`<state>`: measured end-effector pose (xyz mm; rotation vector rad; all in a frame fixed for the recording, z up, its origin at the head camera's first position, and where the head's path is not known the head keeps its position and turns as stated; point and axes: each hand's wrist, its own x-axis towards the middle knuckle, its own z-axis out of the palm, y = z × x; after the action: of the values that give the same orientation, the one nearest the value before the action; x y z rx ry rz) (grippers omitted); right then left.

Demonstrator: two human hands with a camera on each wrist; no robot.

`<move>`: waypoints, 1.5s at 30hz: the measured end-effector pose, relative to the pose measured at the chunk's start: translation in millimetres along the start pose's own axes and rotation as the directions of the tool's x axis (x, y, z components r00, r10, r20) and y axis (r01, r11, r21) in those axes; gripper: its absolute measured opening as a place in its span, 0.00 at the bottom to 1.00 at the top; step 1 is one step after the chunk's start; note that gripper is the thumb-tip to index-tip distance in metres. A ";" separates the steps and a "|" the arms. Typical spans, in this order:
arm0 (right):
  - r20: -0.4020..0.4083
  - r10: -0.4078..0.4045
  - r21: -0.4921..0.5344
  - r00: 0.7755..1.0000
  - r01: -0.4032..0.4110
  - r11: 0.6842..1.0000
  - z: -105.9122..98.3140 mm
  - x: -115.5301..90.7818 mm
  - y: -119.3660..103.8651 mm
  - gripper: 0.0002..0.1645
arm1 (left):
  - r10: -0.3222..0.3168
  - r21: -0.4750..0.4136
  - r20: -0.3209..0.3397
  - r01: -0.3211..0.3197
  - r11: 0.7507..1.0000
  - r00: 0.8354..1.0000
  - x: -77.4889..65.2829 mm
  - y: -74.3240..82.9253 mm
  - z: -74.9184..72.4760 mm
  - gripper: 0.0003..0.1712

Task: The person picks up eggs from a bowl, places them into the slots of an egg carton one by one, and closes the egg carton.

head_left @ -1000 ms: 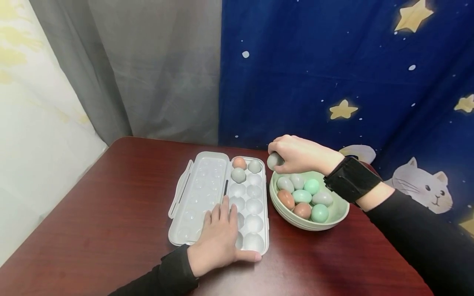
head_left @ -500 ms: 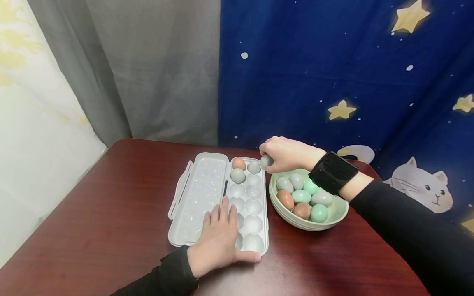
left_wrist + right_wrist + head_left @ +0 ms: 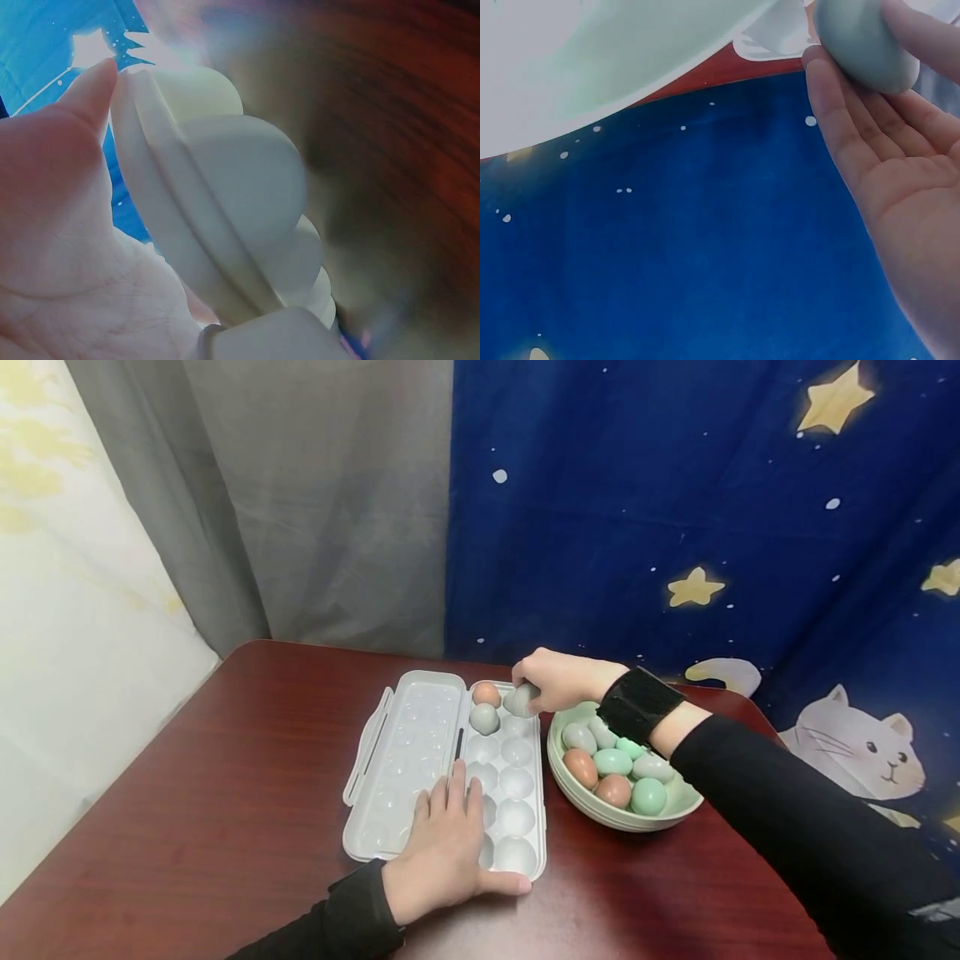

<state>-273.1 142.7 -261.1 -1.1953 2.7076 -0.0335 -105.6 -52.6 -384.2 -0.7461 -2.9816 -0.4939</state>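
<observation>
A grey-green egg (image 3: 866, 45) is pinched between the thumb and fingers of my right hand (image 3: 558, 679), over the far right end of the egg carton. Spread across the near end of the white plastic carton (image 3: 539, 814), my left hand (image 3: 438, 852) rests with straight fingers and its thumb along the near edge. In the far left cups sit a brown egg (image 3: 487, 693) and a grey-green egg (image 3: 484, 718). The far right cup is hidden behind the held egg and hand. The left wrist view shows the carton's rounded cup undersides (image 3: 240, 180) beside the palm.
A pale green bowl (image 3: 686, 802) of brown, grey and mint eggs stands right of the carton, under my right forearm. The carton's lid (image 3: 408, 752) lies folded open to the left. A blue starry curtain (image 3: 570, 527) hangs behind the dark red table (image 3: 247, 760).
My right hand has moved left and slightly down with the egg, from above the bowl's edge to the carton's far right cups. My left hand has stayed in place.
</observation>
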 end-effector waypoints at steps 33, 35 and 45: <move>0.128 0.133 -0.164 0.983 -0.111 0.980 24.3 23.9 -12.3 0.11 | -0.013 0.014 -0.012 0.013 1.000 1.000 3.4 2.2 -0.1 0.74; 0.130 0.124 -0.159 0.984 -0.103 0.982 28.3 24.1 -12.3 0.11 | -0.014 0.010 -0.009 0.014 1.000 1.000 3.0 2.2 0.3 0.74; 0.096 0.151 -0.140 0.984 -0.137 0.981 45.5 23.9 -15.5 0.32 | -0.010 0.008 0.000 0.010 1.000 1.000 2.0 3.2 1.3 0.74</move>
<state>-269.6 117.0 -308.1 -0.9983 2.7302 0.2271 -105.8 -48.7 -384.2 -0.7309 -2.9871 -0.4824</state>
